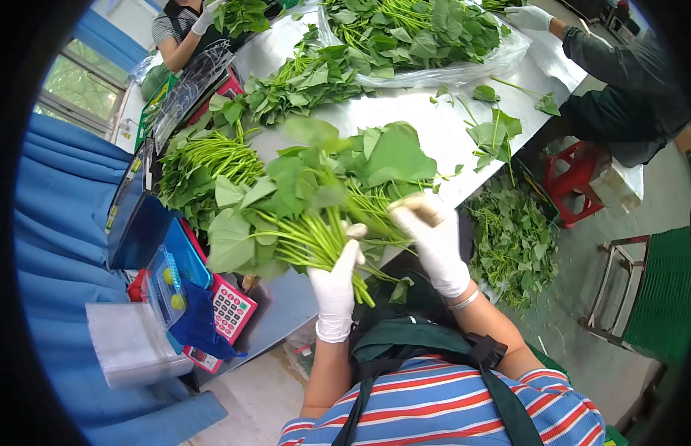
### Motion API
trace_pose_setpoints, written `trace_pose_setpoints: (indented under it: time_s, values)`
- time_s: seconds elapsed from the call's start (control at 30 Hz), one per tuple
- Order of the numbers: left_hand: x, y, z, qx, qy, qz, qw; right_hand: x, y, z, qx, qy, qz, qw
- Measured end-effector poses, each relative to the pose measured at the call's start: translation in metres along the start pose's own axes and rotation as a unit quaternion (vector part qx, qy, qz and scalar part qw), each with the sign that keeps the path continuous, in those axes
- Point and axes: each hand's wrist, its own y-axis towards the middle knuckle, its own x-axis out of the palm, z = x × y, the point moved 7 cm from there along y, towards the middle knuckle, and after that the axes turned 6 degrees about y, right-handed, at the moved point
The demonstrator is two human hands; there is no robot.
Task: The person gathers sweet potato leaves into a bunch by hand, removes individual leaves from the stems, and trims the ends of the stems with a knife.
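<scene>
My left hand (336, 292), in a white glove, is closed round the stems of a bunch of sweet potato greens (301, 230). The broad leaves fan up and to the left, and cut stem ends poke out below the fist. To the right, my gloved right hand (432, 249) has its thumb and fingers curled together beside the bunch; what they pinch, if anything, I cannot tell. Just beyond lies a neat pile of greens (219, 163), stems together, on the metal table (427, 123). Some leaves in the bunch are smeared by motion.
A big heap of greens (420, 37) lies on clear plastic at the far side. Loose sprigs (494, 134) lie near the right edge, and more greens (513, 238) below it. A pink keypad (230, 311) and blue tray (186, 256) are at left. Two other people work across the table.
</scene>
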Motion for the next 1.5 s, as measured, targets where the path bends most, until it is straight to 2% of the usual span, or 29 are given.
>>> trace_pose_setpoints:
  time_s: [0.07,0.17,0.27,0.33,0.37,0.43,0.47,0.53,0.57,0.63,0.7,0.77,0.83,0.9,0.93,0.97,1.0,1.03,1.07,1.1,1.13,1.17,1.23,1.27,1.3,1.37,1.43,1.47,1.5]
  values:
    - [-0.013,0.002,0.003,0.001,0.000,0.032,0.999,-0.038,-0.002,0.004,0.064,0.079,0.166,0.981]
    - [-0.047,0.005,0.004,0.031,-0.016,0.089,0.995,-0.108,0.003,0.005,-0.090,0.168,0.339,0.921]
    - [-0.071,0.007,0.007,0.067,-0.002,0.110,0.992,-0.156,-0.004,0.024,-0.105,0.207,0.433,0.871]
    - [-0.072,0.007,0.007,0.073,-0.013,0.112,0.991,-0.131,-0.006,-0.003,-0.108,0.007,0.402,0.909]
    - [-0.071,0.008,0.008,0.074,-0.023,0.110,0.991,-0.109,0.000,-0.008,-0.137,0.033,0.342,0.929]
    - [-0.068,0.007,0.011,0.076,-0.032,0.108,0.991,-0.072,0.012,0.014,-0.016,-0.068,0.137,0.988]
    - [-0.063,0.006,0.013,0.069,-0.034,0.106,0.991,-0.044,0.014,0.018,0.000,-0.200,0.014,0.980]
    - [-0.060,0.004,0.013,0.061,-0.030,0.103,0.992,-0.002,0.005,0.042,-0.063,-0.387,-0.159,0.906]
    - [-0.061,0.004,0.013,0.063,-0.029,0.103,0.992,0.010,-0.002,0.042,-0.157,-0.499,-0.122,0.843]
    - [-0.062,0.003,0.010,0.066,-0.024,0.098,0.993,0.025,-0.003,0.057,-0.126,-0.631,-0.138,0.753]
    - [-0.062,0.002,0.006,0.058,-0.032,0.099,0.993,0.024,0.009,0.058,-0.126,-0.602,-0.117,0.780]
    - [-0.062,0.001,0.005,0.056,-0.043,0.097,0.993,0.011,0.029,0.082,-0.022,-0.392,-0.146,0.908]
    - [-0.062,0.003,0.003,0.044,-0.043,0.091,0.994,0.008,0.042,0.044,0.019,-0.291,-0.120,0.949]
    - [-0.065,0.004,0.002,0.043,-0.047,0.092,0.994,-0.004,0.056,0.039,-0.002,-0.207,-0.072,0.976]
    - [-0.066,0.005,0.002,0.046,-0.052,0.093,0.993,0.005,0.053,-0.012,0.105,-0.196,-0.067,0.973]
    - [-0.066,0.007,0.001,0.049,-0.057,0.092,0.993,-0.001,0.056,0.003,0.104,-0.197,-0.065,0.973]
    - [-0.066,0.008,0.001,0.049,-0.060,0.088,0.993,-0.013,0.060,0.035,0.155,-0.005,-0.044,0.987]
    - [-0.067,0.009,0.000,0.044,-0.062,0.091,0.993,-0.023,0.060,0.053,0.198,0.187,-0.021,0.962]
    - [-0.067,0.008,-0.002,0.040,-0.064,0.094,0.993,-0.032,0.057,0.049,0.195,0.184,-0.019,0.963]
    - [-0.066,0.008,-0.001,0.039,-0.066,0.091,0.993,-0.041,0.054,0.035,0.102,-0.214,-0.067,0.969]
    - [-0.065,0.007,0.001,0.036,-0.074,0.101,0.991,-0.043,0.051,0.023,-0.007,-0.576,-0.105,0.811]
    - [-0.066,0.006,0.001,0.034,-0.082,0.113,0.990,-0.053,0.050,0.025,-0.008,-0.577,-0.105,0.810]
    - [-0.070,0.007,-0.002,0.035,-0.079,0.114,0.990,-0.090,0.048,0.019,-0.036,-0.446,0.064,0.892]
    - [-0.070,0.008,-0.004,0.028,-0.085,0.110,0.990,-0.094,0.039,0.004,-0.145,-0.412,0.107,0.893]
    - [-0.070,0.007,-0.006,0.021,-0.091,0.105,0.990,-0.083,0.028,-0.028,-0.239,-0.455,0.223,0.828]
    - [-0.067,0.009,-0.009,0.016,-0.091,0.104,0.990,-0.063,0.013,-0.059,-0.288,-0.380,0.240,0.845]
    - [-0.063,0.010,-0.010,0.014,-0.094,0.100,0.990,-0.029,0.007,-0.058,-0.250,-0.311,0.107,0.911]
    - [-0.060,0.012,-0.009,0.017,-0.097,0.090,0.991,-0.005,0.009,-0.047,-0.301,-0.290,-0.013,0.908]
    - [-0.058,0.013,-0.008,0.021,-0.101,0.081,0.991,0.016,0.006,-0.028,-0.276,-0.314,-0.090,0.904]
